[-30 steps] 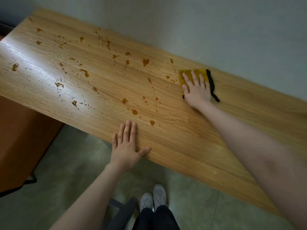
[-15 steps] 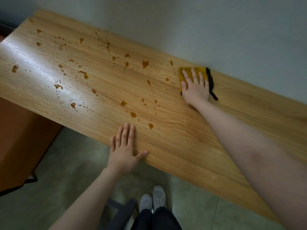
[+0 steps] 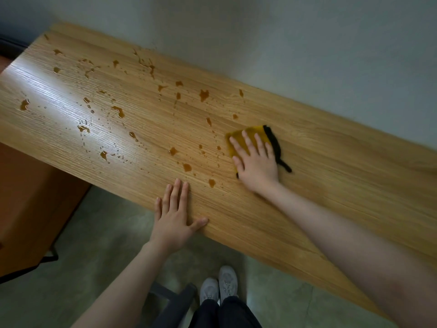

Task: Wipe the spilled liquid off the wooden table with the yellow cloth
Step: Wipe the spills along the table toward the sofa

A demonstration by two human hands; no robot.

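Our right hand [image 3: 256,163] presses flat, fingers straight, on the soft yellow cloth [image 3: 241,140]; amber droplets [image 3: 186,166] bead left of it on the grained desk [image 3: 331,174].

— Where's the cloth [image 3: 243,140]?
— On the worktop [image 3: 331,176], under the right hand [image 3: 256,162], spilled drops [image 3: 146,110] spread to its left.
— The left hand [image 3: 173,215]?
— At the near edge, drops just beyond its fingers [image 3: 176,192].
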